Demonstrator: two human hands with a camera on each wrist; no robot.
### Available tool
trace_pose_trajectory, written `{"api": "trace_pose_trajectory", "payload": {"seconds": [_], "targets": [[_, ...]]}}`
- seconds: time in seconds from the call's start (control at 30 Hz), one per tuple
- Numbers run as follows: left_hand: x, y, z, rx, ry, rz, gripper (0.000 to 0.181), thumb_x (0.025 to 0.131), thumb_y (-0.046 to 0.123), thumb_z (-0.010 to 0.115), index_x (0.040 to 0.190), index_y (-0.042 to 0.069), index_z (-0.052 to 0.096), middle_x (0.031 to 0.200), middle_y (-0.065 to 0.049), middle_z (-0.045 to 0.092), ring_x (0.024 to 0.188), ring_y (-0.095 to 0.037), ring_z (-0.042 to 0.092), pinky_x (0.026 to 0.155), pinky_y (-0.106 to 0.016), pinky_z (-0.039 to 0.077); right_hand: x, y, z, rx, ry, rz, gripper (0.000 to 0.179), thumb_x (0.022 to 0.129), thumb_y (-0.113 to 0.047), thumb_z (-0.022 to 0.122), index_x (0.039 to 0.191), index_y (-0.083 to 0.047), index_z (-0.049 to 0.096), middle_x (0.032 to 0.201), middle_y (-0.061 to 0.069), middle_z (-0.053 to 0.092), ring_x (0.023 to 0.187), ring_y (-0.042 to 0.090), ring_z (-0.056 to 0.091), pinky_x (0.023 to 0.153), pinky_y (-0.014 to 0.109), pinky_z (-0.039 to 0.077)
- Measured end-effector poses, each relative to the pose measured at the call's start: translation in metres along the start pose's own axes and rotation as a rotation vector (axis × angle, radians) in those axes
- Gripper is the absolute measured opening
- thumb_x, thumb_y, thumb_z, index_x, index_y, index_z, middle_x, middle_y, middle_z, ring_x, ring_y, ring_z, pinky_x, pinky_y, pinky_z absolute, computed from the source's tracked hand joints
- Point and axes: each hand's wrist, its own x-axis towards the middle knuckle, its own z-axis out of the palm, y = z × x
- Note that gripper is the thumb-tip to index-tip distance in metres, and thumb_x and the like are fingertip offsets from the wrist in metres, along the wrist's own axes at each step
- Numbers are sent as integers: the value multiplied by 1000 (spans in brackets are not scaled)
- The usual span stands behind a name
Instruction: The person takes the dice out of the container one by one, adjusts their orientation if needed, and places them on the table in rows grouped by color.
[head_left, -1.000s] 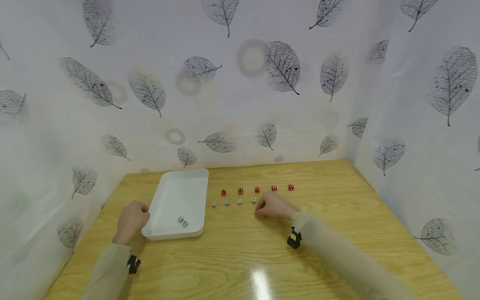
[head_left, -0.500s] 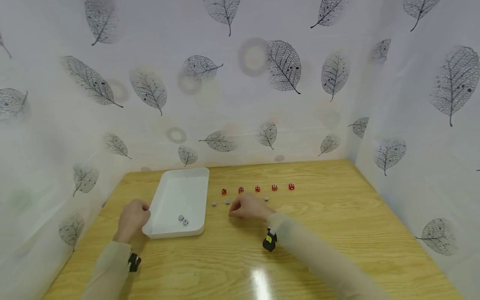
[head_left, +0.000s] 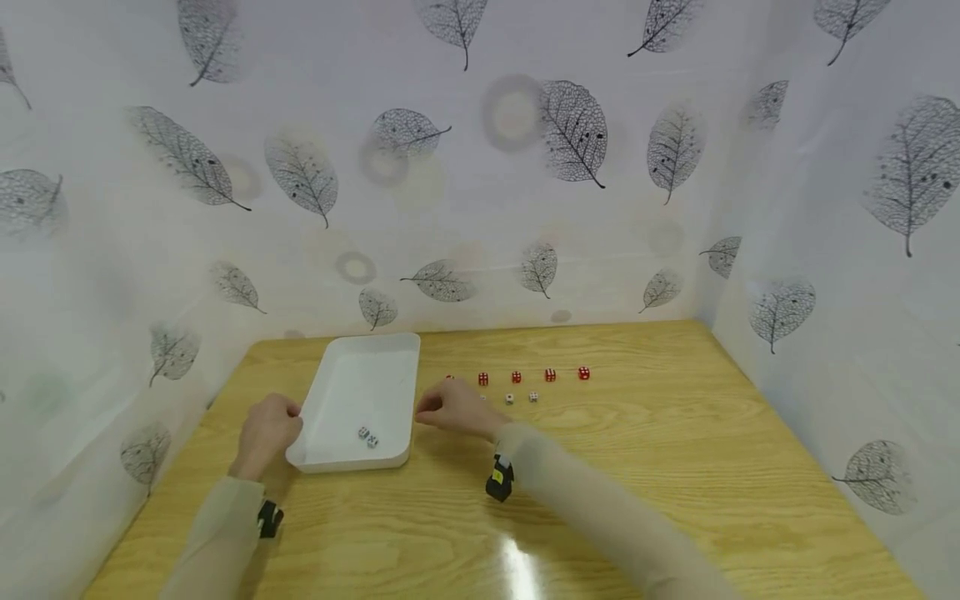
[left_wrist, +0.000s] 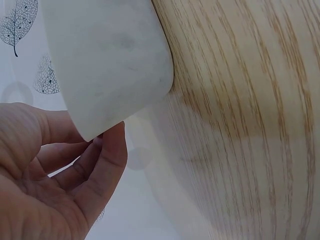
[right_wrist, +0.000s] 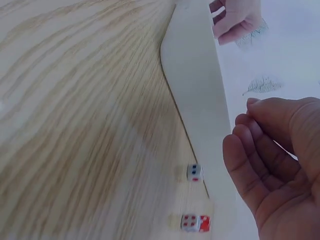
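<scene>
A shallow white tray (head_left: 367,379) stands at the left of the wooden table, with two white dice (head_left: 368,437) in its near end. My left hand (head_left: 267,429) pinches the tray's left rim near the front corner; in the left wrist view the thumb and fingers (left_wrist: 114,150) meet on that rim. My right hand (head_left: 459,408) hovers over the left end of a row of small white dice (head_left: 509,399), close to the tray's right wall. Its fingers (right_wrist: 240,160) are loosely curled, and nothing shows between them. The leftmost white die (right_wrist: 194,172) is beside the tray wall.
Behind the white dice runs a row of several red dice (head_left: 516,377), the leftmost partly hidden by my right hand. A pale curtain with leaf prints (head_left: 573,132) closes off the back and sides. Wooden tabletop (head_left: 637,442) extends to the right and front.
My right hand has swept left along the white dice row, from its right part to beside the tray. The dice have stayed put. My left hand keeps its hold on the rim.
</scene>
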Motion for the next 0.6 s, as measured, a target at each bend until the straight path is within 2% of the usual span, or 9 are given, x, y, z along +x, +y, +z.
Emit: {"api": "trace_pose_trajectory", "payload": {"seconds": [0.2, 0.3, 0.43, 0.6], "targets": [[1, -1, 0, -3, 0, 11, 31, 85, 5, 51, 107, -12, 64, 105, -29, 66, 85, -35, 63, 66, -42, 51, 14, -14, 13, 15, -42, -17, 16, 92, -19, 68, 103, -9, 74, 93, -6, 72, 81, 0, 61, 74, 16, 50], [2, -2, 1, -7, -5, 8, 31, 85, 5, 52, 108, -12, 64, 104, -29, 65, 86, -35, 63, 67, -42, 51, 20, -19, 20, 0, -30, -20, 21, 93, -17, 66, 110, -6, 72, 98, -2, 72, 84, 0, 60, 75, 15, 50], [1, -3, 1, -13, -6, 13, 31, 86, 5, 52, 108, -13, 64, 104, -29, 65, 85, -34, 62, 65, -41, 51, 26, -24, 25, -33, 1, -23, 22, 92, -16, 68, 110, -6, 73, 100, 0, 73, 84, 1, 61, 74, 14, 49], [-1, -2, 1, -18, -4, 19, 30, 86, 4, 51, 108, -13, 63, 102, -29, 66, 82, -32, 62, 63, -39, 51, 29, -29, 31, -54, -30, -24, 20, 91, -17, 69, 108, -9, 74, 98, -3, 73, 84, 0, 62, 74, 13, 49]]}}
